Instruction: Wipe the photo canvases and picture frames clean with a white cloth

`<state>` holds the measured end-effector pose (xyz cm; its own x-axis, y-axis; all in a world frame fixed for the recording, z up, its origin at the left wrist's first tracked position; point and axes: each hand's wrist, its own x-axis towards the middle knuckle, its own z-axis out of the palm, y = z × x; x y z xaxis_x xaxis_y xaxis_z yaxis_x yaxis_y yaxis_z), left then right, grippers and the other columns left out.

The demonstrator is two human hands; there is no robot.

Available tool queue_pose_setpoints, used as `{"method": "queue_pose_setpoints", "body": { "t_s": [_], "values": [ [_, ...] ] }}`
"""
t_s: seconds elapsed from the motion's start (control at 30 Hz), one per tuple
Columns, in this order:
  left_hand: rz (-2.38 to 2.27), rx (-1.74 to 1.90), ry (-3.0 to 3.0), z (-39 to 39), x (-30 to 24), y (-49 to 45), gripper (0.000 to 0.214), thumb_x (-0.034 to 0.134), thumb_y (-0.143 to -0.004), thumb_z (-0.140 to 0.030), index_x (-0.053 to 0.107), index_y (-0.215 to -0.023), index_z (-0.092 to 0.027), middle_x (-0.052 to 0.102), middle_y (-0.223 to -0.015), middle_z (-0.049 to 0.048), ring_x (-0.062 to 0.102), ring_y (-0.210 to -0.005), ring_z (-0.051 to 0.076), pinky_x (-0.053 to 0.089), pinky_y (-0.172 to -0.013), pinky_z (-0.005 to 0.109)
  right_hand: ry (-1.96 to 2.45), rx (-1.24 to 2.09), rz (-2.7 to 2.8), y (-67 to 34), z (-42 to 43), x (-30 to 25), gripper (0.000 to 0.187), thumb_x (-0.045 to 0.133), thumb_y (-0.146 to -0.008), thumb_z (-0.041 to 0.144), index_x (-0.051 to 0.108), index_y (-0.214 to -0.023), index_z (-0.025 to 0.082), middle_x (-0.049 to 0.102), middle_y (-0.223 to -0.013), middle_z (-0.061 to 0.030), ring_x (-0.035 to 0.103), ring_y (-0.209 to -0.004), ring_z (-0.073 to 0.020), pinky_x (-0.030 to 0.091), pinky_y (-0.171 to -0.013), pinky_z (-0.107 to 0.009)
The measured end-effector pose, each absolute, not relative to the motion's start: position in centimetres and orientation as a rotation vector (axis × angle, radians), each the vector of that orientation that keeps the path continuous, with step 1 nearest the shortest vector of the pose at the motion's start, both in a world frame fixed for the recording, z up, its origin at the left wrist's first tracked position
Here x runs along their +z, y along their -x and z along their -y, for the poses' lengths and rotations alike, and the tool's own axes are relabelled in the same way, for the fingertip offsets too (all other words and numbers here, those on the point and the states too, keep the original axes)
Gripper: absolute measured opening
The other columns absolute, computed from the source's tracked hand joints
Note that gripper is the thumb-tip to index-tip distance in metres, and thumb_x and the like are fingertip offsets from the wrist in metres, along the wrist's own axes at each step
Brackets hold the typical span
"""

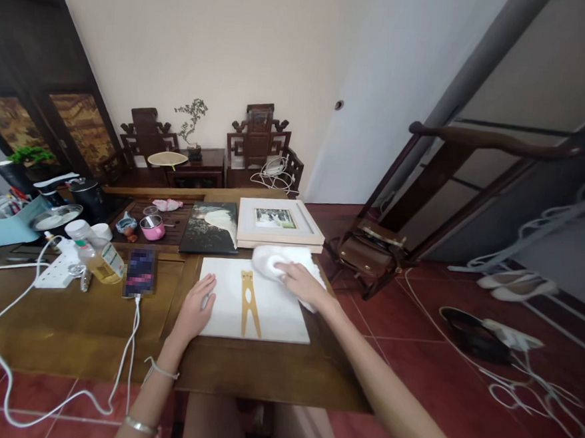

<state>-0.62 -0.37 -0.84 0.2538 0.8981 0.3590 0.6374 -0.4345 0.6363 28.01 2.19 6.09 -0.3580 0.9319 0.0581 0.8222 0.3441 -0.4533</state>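
A white canvas panel (276, 311) with a gold clothespin shape (249, 301) painted on it lies flat on the wooden table (242, 369). My left hand (197, 306) rests flat on the panel's left edge, fingers stretched out. My right hand (302, 283) presses a white cloth (269, 261) onto the panel's upper right part, fingers curled over the cloth.
Behind the panel lie a dark painting (212, 227) and a white framed picture (277, 222). To the left are a phone (140, 272) on a white cable, a bottle (100, 259), a power strip (58, 271) and a pink cup (152, 226). A dark wooden chair (423, 208) stands at right.
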Motion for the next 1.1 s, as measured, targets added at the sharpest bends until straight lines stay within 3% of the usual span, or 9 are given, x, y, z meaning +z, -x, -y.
{"method": "queue_pose_setpoints", "body": {
  "t_s": [0.17,0.23,0.37,0.6,0.73,0.93,1.1],
  "values": [
    [-1.422,0.986,-2.203,0.3,-1.5,0.6,0.042,0.041,-0.090,-0.023,0.051,-0.130,-0.016,0.048,-0.139,0.0106,0.040,-0.132,0.020,0.030,-0.112,0.045,1.411,0.535,2.516,-29.6,7.0,6.2,0.044,0.041,-0.067,0.003,0.065,-0.102,0.014,0.041,-0.142,-0.0131,0.021,-0.138,-0.0265,0.013,-0.113,-0.051],
    [-1.430,0.972,-2.223,0.3,-1.7,0.6,0.043,0.040,-0.090,-0.023,0.049,-0.132,-0.017,0.045,-0.141,0.0100,0.038,-0.133,0.021,0.029,-0.112,0.046,1.387,0.672,2.601,-29.3,10.6,7.3,0.044,0.041,-0.064,0.002,0.067,-0.097,0.016,0.040,-0.144,-0.0115,0.022,-0.138,-0.0245,0.013,-0.114,-0.050],
    [-1.424,0.930,-2.266,0.3,-1.6,0.7,0.043,0.038,-0.091,-0.023,0.047,-0.133,-0.018,0.044,-0.142,0.0094,0.036,-0.134,0.021,0.029,-0.113,0.046,1.346,0.796,2.654,-29.2,12.6,8.7,0.044,0.040,-0.063,0.003,0.066,-0.095,0.019,0.056,-0.129,-0.0103,0.031,-0.135,-0.0209,0.018,-0.113,-0.047],
    [-1.384,0.919,-2.265,0.3,-1.2,0.9,0.043,0.039,-0.092,-0.025,0.047,-0.133,-0.020,0.045,-0.141,0.0079,0.036,-0.134,0.021,0.028,-0.113,0.047,1.367,0.364,2.476,-27.7,0.9,5.4,0.041,0.039,-0.073,0.006,0.063,-0.104,0.016,0.059,-0.125,-0.0123,0.036,-0.132,-0.0244,0.016,-0.111,-0.052],
    [-1.376,0.947,-2.258,0.3,-1.3,0.9,0.042,0.039,-0.092,-0.026,0.048,-0.133,-0.020,0.047,-0.140,0.0081,0.037,-0.134,0.021,0.029,-0.112,0.046,1.492,0.257,2.400,-25.4,-2.1,4.5,0.042,0.041,-0.075,0.008,0.062,-0.111,0.012,0.055,-0.130,-0.0151,0.030,-0.134,-0.0297,0.015,-0.108,-0.060],
    [-1.398,0.964,-2.223,0.3,-1.4,0.7,0.042,0.040,-0.091,-0.026,0.049,-0.132,-0.019,0.046,-0.140,0.0090,0.038,-0.133,0.021,0.029,-0.112,0.046,1.276,0.341,2.560,-23.8,6.7,4.1,0.048,0.044,-0.068,0.006,0.065,-0.110,0.015,0.036,-0.146,-0.0125,0.015,-0.139,-0.0309,0.007,-0.110,-0.061],
    [-1.403,0.954,-2.238,0.3,-1.5,0.5,0.042,0.040,-0.090,-0.024,0.050,-0.131,-0.018,0.047,-0.140,0.0094,0.037,-0.134,0.022,0.028,-0.112,0.047,0.973,0.558,2.684,-24.8,12.0,4.8,0.049,0.046,-0.060,0.004,0.069,-0.099,0.023,0.036,-0.146,-0.0022,0.016,-0.140,-0.0248,0.001,-0.114,-0.055]
  ]
}}
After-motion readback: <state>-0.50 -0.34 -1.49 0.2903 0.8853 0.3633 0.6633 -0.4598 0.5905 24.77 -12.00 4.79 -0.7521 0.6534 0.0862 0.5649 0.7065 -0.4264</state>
